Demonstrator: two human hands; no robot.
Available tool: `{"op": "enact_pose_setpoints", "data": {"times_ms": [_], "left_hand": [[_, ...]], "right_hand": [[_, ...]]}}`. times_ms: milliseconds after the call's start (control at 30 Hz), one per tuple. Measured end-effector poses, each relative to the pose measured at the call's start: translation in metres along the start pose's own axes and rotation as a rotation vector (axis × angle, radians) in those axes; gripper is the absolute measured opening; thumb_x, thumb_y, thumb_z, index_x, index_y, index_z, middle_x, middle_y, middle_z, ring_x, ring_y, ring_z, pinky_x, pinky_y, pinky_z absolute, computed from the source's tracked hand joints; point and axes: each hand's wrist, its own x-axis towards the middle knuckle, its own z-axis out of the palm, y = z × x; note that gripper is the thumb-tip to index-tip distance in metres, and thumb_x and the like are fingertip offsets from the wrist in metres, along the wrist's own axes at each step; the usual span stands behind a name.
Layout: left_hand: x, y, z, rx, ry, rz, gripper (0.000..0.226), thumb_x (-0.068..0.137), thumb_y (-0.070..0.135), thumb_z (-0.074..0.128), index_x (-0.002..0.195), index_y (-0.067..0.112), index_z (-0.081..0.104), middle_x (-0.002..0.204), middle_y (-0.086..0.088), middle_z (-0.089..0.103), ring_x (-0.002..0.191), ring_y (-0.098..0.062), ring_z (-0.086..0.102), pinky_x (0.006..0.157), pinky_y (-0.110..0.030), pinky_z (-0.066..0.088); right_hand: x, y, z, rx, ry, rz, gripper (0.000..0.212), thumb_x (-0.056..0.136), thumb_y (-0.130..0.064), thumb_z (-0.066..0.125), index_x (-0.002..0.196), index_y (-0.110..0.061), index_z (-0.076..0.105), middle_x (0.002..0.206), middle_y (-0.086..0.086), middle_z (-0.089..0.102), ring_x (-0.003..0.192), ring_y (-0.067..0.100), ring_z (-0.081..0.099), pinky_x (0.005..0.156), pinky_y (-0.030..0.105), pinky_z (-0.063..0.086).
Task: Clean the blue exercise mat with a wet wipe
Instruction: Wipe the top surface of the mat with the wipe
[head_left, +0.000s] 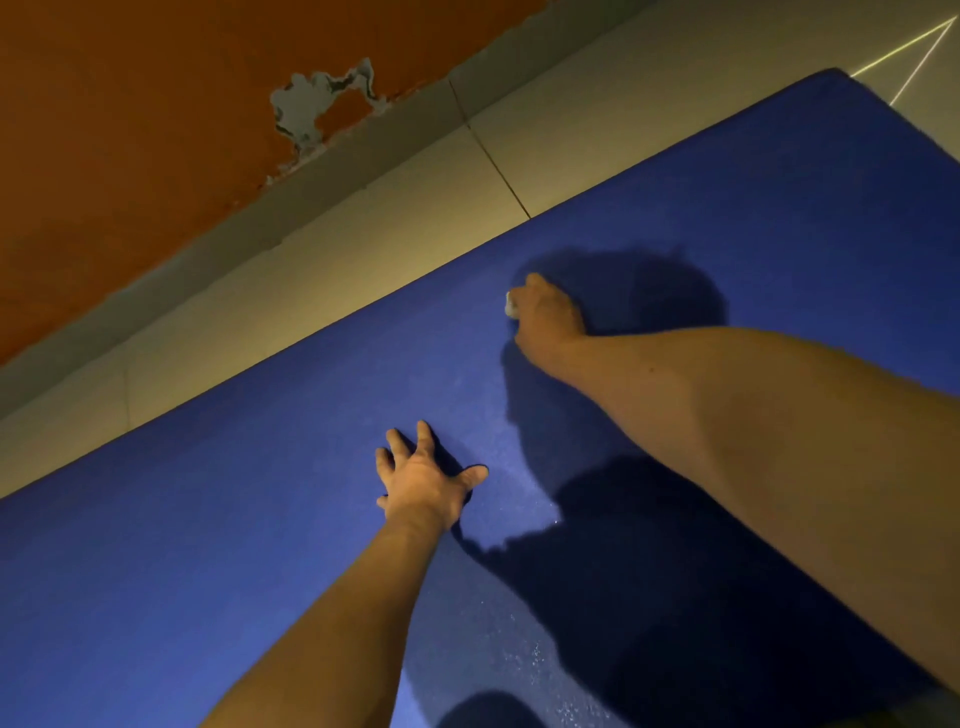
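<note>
The blue exercise mat (260, 493) lies flat on a tiled floor and fills most of the view. My right hand (548, 314) reaches far across it and grips a small white wet wipe (511, 304), pressed onto the mat; only a bit of the wipe shows past the fingers. My left hand (423, 475) rests on the mat nearer to me, fingers spread and fairly straight, holding nothing. Faint wet speckles show on the mat near the bottom centre.
Beige floor tiles (363, 223) run along the mat's far edge, beyond them a grey skirting and an orange wall (130, 130) with a chipped patch of paint (317, 104). Dark shadows of my arms and head fall on the mat's right half.
</note>
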Motion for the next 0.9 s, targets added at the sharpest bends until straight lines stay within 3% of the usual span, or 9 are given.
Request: {"op": "enact_pose_setpoints", "data": {"times_ms": [167,300,367,433,533,600,667,800,900], "left_hand": [[0.002,0.006,0.001,0.054,-0.03,-0.045,0.111,0.081,0.065,0.068,0.159,0.03,-0.004,0.165,-0.002,-0.019,0.151,-0.034,-0.016,0.117,-0.063,0.022],[0.009,-0.002,0.006,0.026,-0.033,-0.039,0.104,0.087,0.054,0.069,0.159,0.032,-0.003,0.165,0.002,-0.019,0.151,-0.031,-0.019,0.119,-0.063,0.016],[0.015,-0.01,0.01,0.088,-0.025,0.008,0.094,0.09,0.049,0.059,0.158,0.036,-0.004,0.167,0.004,-0.011,0.151,-0.031,-0.022,0.121,-0.061,0.007],[0.013,-0.012,0.01,0.072,-0.006,0.02,0.1,0.086,0.054,0.063,0.158,0.037,-0.003,0.167,0.005,-0.009,0.151,-0.028,-0.022,0.122,-0.06,0.006],[0.002,-0.009,0.004,-0.007,-0.006,0.003,0.106,0.084,0.06,0.069,0.159,0.032,0.0,0.166,0.003,-0.018,0.152,-0.028,-0.017,0.122,-0.057,0.013],[-0.004,-0.013,0.003,-0.01,0.01,0.022,0.102,0.086,0.057,0.069,0.16,0.031,0.004,0.166,0.004,-0.014,0.153,-0.026,-0.014,0.122,-0.054,0.015],[-0.013,-0.021,0.005,-0.022,0.039,0.015,0.096,0.088,0.053,0.068,0.16,0.029,0.01,0.167,0.005,-0.007,0.153,-0.024,-0.009,0.119,-0.05,0.024],[-0.037,-0.039,0.022,-0.043,0.068,-0.072,0.094,0.088,0.058,0.065,0.159,0.032,0.011,0.167,0.004,-0.006,0.152,-0.027,-0.007,0.119,-0.055,0.026],[-0.033,-0.039,0.025,-0.018,0.043,-0.078,0.094,0.088,0.06,0.063,0.159,0.032,0.009,0.166,0.004,-0.01,0.151,-0.03,-0.007,0.116,-0.058,0.028]], "right_hand": [[-0.019,-0.022,0.025,0.038,0.085,-0.044,0.017,0.096,-0.004,0.05,0.098,-0.019,0.042,0.105,0.005,0.031,0.092,0.022,0.032,0.079,0.032,0.031],[-0.068,-0.078,0.073,-0.035,-0.1,-0.223,0.02,0.097,-0.007,0.05,0.108,-0.017,0.064,0.113,0.006,0.055,0.103,0.025,0.056,0.087,0.031,0.047],[-0.083,-0.09,0.089,-0.03,-0.17,-0.306,0.023,0.101,-0.013,0.047,0.113,-0.013,0.067,0.12,0.008,0.056,0.113,0.027,0.057,0.095,0.037,0.048],[-0.081,-0.085,0.082,-0.043,-0.155,-0.34,0.023,0.101,-0.013,0.05,0.114,-0.013,0.068,0.123,0.008,0.053,0.113,0.027,0.058,0.096,0.036,0.05],[-0.054,-0.049,0.057,-0.104,-0.065,-0.289,0.024,0.098,-0.007,0.053,0.119,-0.013,0.064,0.126,0.01,0.05,0.112,0.026,0.058,0.092,0.034,0.052],[-0.036,-0.016,0.038,-0.171,-0.009,-0.297,0.015,0.098,-0.006,0.051,0.111,-0.009,0.059,0.127,0.014,0.053,0.111,0.033,0.058,0.088,0.041,0.05],[-0.027,0.002,0.019,-0.162,-0.002,-0.168,0.008,0.099,-0.004,0.047,0.101,-0.009,0.053,0.127,0.018,0.053,0.106,0.038,0.057,0.076,0.04,0.043],[-0.035,0.004,0.031,-0.069,0.053,-0.049,0.018,0.099,0.0,0.046,0.109,0.0,0.061,0.115,0.015,0.05,0.106,0.037,0.056,0.078,0.039,0.041],[-0.065,-0.023,0.062,-0.065,0.064,-0.139,0.022,0.098,-0.004,0.046,0.112,-0.004,0.063,0.111,0.012,0.054,0.105,0.036,0.057,0.077,0.037,0.04]]}}
